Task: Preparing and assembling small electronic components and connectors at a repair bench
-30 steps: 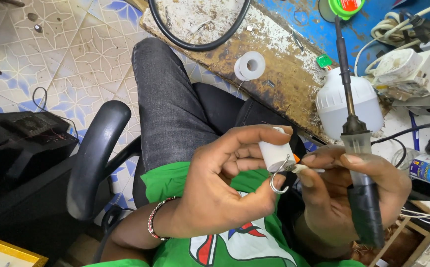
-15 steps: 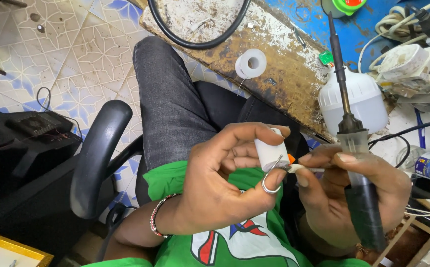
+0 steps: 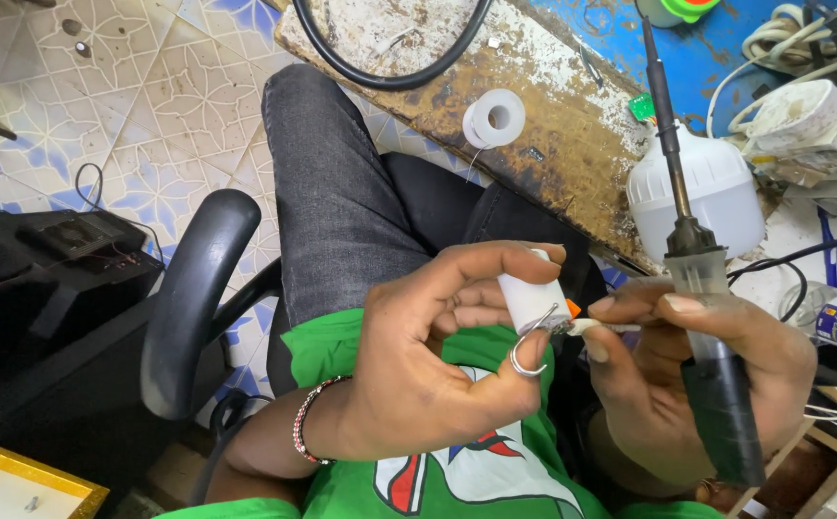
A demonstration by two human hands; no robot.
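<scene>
Centrally, just below mid-frame, the left hand (image 3: 428, 370) pinches a small white plastic part (image 3: 531, 300) between thumb and curled fingers, with a loop of silvery wire (image 3: 526, 358) hanging from that part against the green shirt (image 3: 457, 481). At lower right, the right hand (image 3: 697, 384) closes around the dark handle of a soldering iron (image 3: 692, 279), whose shaft points toward the upper edge, while its thumb and forefinger grip a thin white piece (image 3: 603, 328) touching the part's edge. Beyond the hands, a white bulb housing (image 3: 726, 197) and a solder spool (image 3: 493, 119) rest on the worn workbench (image 3: 553, 86) in the upper half, and a black chair armrest (image 3: 192, 298) sits at left.
</scene>
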